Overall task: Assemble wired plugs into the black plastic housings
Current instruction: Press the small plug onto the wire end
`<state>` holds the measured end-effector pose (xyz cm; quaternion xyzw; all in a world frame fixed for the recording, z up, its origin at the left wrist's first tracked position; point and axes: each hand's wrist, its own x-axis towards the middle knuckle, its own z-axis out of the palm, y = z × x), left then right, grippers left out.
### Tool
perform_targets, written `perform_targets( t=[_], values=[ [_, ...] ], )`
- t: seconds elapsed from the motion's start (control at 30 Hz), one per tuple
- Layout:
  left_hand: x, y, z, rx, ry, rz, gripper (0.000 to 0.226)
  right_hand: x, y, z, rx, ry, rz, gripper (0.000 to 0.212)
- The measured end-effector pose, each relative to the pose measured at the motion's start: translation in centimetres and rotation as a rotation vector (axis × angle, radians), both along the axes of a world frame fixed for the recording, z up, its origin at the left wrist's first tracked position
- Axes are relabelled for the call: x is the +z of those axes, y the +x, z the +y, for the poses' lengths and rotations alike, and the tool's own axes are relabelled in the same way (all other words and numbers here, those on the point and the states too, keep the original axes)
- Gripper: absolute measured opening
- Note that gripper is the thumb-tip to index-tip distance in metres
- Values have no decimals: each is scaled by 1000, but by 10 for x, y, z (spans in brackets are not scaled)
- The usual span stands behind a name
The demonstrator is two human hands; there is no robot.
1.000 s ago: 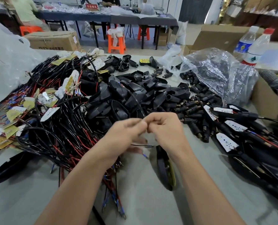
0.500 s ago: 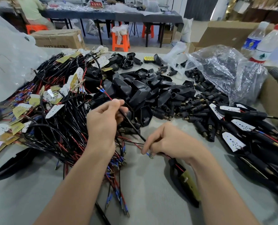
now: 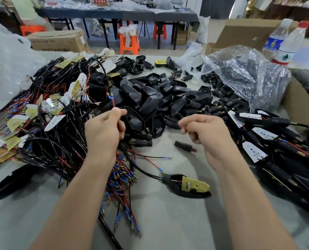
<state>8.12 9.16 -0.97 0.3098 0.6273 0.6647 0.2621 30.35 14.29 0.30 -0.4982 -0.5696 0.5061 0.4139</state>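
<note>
Red wire [image 3: 111, 101] pinched in left hand [image 3: 104, 130] beside housings [image 3: 150, 103]; right hand [image 3: 206, 130] curled, grasp could not be told.

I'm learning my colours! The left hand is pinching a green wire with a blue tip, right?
Not quite. The wire is red, not green. The head view shows the left hand pinching it, and its tip is blue, just as you said.

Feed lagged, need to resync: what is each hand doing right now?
Left hand: closed, pinching a red wire.
Right hand: fingers curled; cannot tell whether it holds anything.
</note>
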Motion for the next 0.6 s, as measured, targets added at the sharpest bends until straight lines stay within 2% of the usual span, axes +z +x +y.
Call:
perform_targets(
  t=[0.07,0.1,0.2,0.27,0.3,0.37,0.47,0.6],
  values=[
    [-3,5,-1,55,9,342,34,-5,0,-1,-50,97,-456,30],
    [-4,7,-3,77,-1,488,35,-6,-1,-3,-36,128,-622,24],
    [-6,18,-5,24,-118,705,36,-7,-10,-12,2,138,-797,8],
    [-9,23,-4,-43,-167,759,33,-9,-15,-12,37,163,-952,15],
    [-10,24,-3,-75,-159,762,27,-9,-16,-11,52,164,-966,18],
    [-10,25,-2,-128,-140,742,20,-11,-18,-9,54,156,-810,20],
    [-11,25,-1,-188,-160,670,19,-12,-22,-6,-15,125,-402,16],
    [-9,29,-4,-93,-141,768,19,-13,-29,-6,-88,-5,24,12]
  ],
)
